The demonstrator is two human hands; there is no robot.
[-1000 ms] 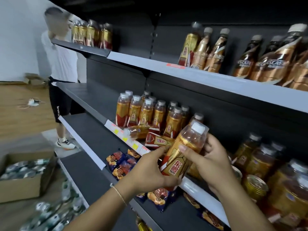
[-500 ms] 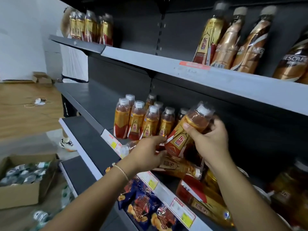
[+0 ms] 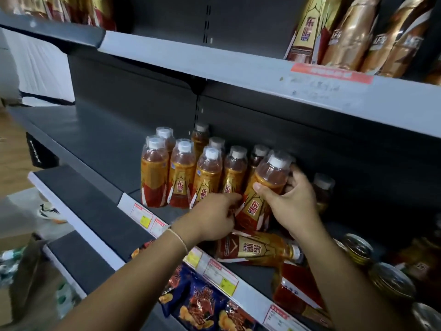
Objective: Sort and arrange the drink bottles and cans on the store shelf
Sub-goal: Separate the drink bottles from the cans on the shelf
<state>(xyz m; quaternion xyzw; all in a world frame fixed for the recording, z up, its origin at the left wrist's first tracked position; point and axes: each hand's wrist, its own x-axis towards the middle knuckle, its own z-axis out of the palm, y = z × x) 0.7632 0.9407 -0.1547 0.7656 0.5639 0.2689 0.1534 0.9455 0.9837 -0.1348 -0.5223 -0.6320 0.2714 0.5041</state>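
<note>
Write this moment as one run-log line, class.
right hand: grips held bottle, tilted | left hand: at its base, grip unclear | standing bottles: left of it | fallen bottle: lying in front

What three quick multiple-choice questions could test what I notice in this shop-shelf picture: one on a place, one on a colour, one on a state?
1. Where does the toppled bottle lie?
A. On the top shelf
B. On the middle shelf, in front of the held bottle
C. On the floor

2. What colour are the caps of the standing bottles?
A. White
B. Green
C. Black

3. What is the right hand doing?
A. Hanging free
B. Pressing flat on the shelf
C. Gripping the held bottle

Answers:
1 B: it lies on its side near the shelf edge, just below both hands.
2 A: each visible cap in the group is white.
3 C: its thumb and fingers curl round the bottle's upper part, while the left hand is at its base.
</note>
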